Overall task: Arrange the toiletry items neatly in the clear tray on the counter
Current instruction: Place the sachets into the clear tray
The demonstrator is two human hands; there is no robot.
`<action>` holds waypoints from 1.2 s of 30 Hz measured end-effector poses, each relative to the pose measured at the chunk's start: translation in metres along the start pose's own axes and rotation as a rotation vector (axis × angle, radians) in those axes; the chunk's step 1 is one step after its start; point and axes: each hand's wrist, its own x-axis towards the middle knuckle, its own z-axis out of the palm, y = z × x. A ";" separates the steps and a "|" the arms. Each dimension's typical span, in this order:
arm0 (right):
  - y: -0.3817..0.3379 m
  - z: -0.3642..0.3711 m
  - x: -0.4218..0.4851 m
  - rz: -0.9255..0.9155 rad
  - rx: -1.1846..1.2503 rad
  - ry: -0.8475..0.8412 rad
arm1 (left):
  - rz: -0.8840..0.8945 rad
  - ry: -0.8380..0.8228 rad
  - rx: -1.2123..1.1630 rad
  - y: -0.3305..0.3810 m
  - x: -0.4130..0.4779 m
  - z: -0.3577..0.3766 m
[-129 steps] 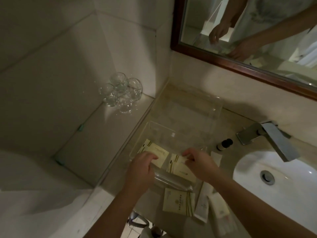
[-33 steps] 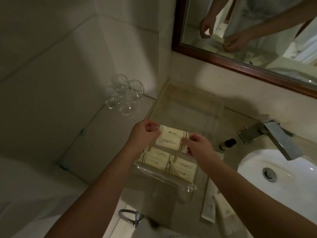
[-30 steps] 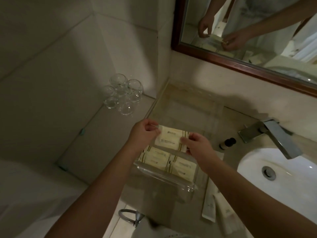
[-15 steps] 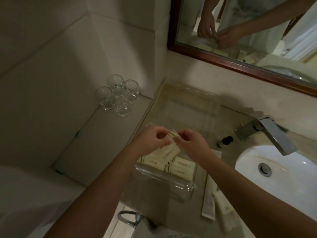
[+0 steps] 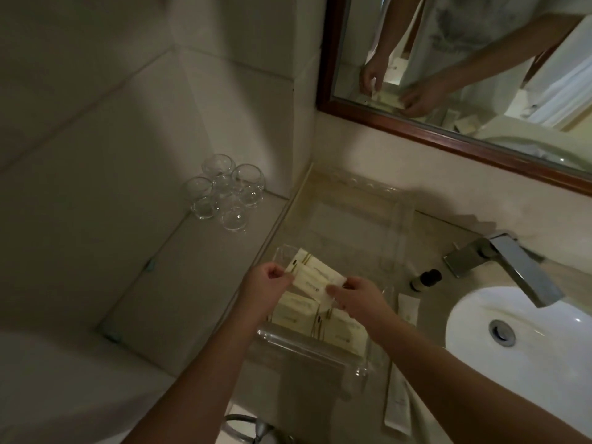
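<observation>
A clear tray [image 5: 315,352] stands on the counter left of the sink. Two cream toiletry packets [image 5: 347,336] lie flat side by side in its near part. My left hand [image 5: 262,288] and my right hand [image 5: 355,299] pinch the two ends of another cream packet [image 5: 315,278] and hold it tilted just above the tray's far part. A further packet edge [image 5: 302,256] shows behind it. A small dark-capped bottle [image 5: 424,280] and white tubes [image 5: 408,310] lie on the counter right of the tray.
Several clear glasses [image 5: 224,193] stand on the tiled ledge at the left. A larger clear tray [image 5: 395,225] sits behind by the wall. A chrome faucet [image 5: 512,269] overhangs the white sink [image 5: 525,344] at right. A wood-framed mirror [image 5: 448,136] hangs above.
Since a second ago both hands have turned the packet from flat to tilted and lowered it toward the tray's far part. The view has shifted slightly.
</observation>
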 end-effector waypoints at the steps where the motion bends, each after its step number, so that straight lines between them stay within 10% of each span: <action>1: -0.001 0.001 0.003 0.001 -0.023 -0.001 | 0.025 0.035 0.084 -0.003 0.002 -0.003; 15: -0.008 0.032 0.043 0.035 -0.183 0.127 | 0.487 0.000 0.652 -0.042 -0.010 -0.006; 23: -0.014 0.025 0.033 -0.088 -0.672 0.242 | 0.480 -0.148 1.004 -0.042 -0.010 0.005; 36: -0.004 0.031 0.025 -0.340 -0.739 0.183 | 0.469 -0.141 1.084 -0.045 -0.007 0.015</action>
